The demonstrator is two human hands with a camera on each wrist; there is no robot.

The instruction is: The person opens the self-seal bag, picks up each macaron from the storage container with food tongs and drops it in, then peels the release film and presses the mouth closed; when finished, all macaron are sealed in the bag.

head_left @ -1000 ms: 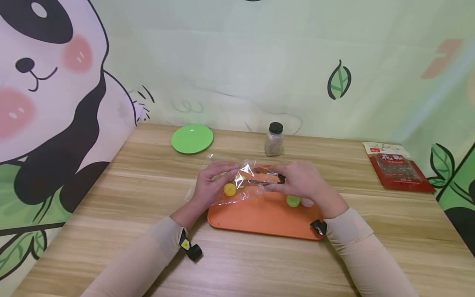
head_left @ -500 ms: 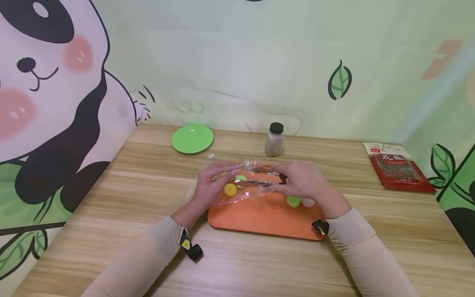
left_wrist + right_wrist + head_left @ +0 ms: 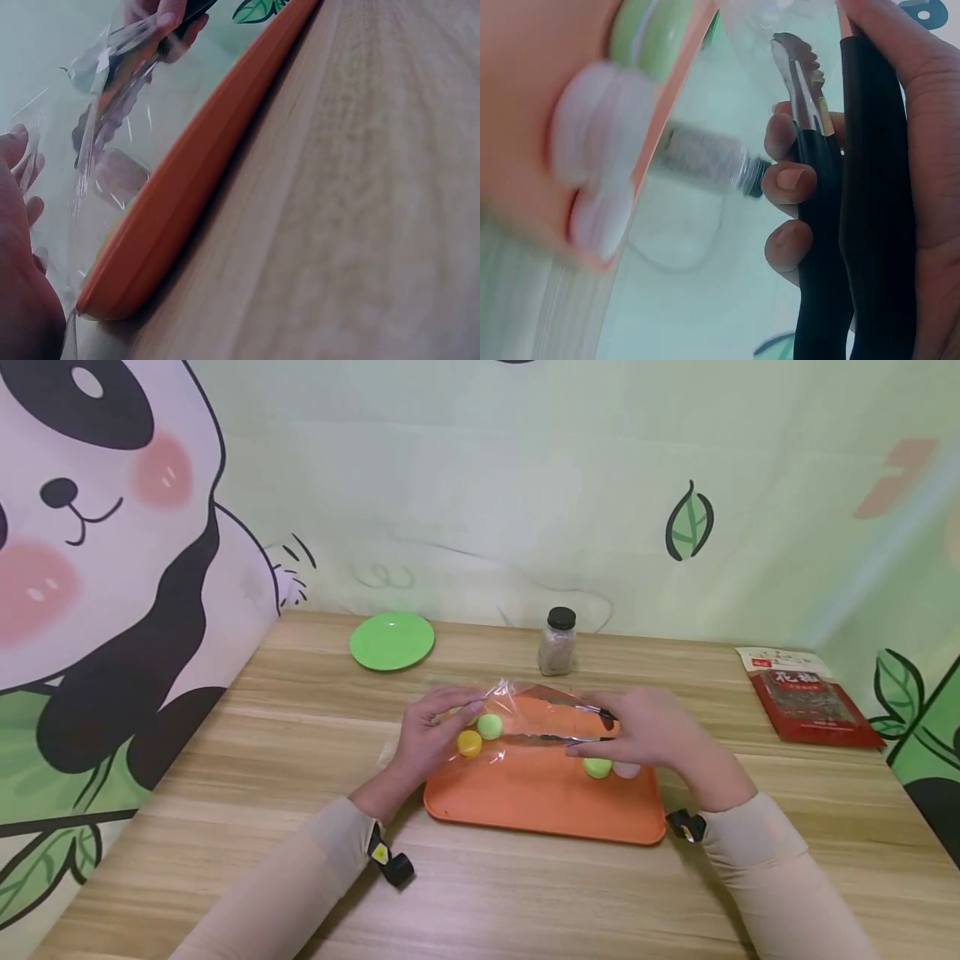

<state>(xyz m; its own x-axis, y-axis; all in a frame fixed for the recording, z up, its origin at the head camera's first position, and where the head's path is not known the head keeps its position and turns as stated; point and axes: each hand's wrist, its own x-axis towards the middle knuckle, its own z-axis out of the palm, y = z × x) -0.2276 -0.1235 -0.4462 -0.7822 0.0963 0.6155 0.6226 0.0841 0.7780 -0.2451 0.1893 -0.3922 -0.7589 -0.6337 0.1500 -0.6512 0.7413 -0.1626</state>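
My left hand (image 3: pixel 431 731) holds a clear plastic bag (image 3: pixel 517 697) over the left part of an orange tray (image 3: pixel 540 810). A yellow macaron (image 3: pixel 469 743) and a light green macaron (image 3: pixel 490 727) show through the film beside its fingers. Black-handled metal tongs (image 3: pixel 821 210) are in my right hand (image 3: pixel 652 731), fingers and thumb around the handles. Their arms stand apart, and the metal ends lie under the bag's film with no macaron visible between them. Below the right hand, another green macaron (image 3: pixel 597 767) and a pale pink macaron (image 3: pixel 600 127) sit on the tray.
At the back of the wooden table (image 3: pixel 277 710) lies a green plate (image 3: pixel 392 642). A jar with a black lid (image 3: pixel 557 643) stands behind the tray. Off to the right is a red packet (image 3: pixel 808 700). A printed wall hanging (image 3: pixel 480 510) rises behind the table.
The right hand has shifted right, drawing the tongs partly back and stretching the film with them. My left hand keeps its hold on the bag, and the yellow and green macarons remain beside it.
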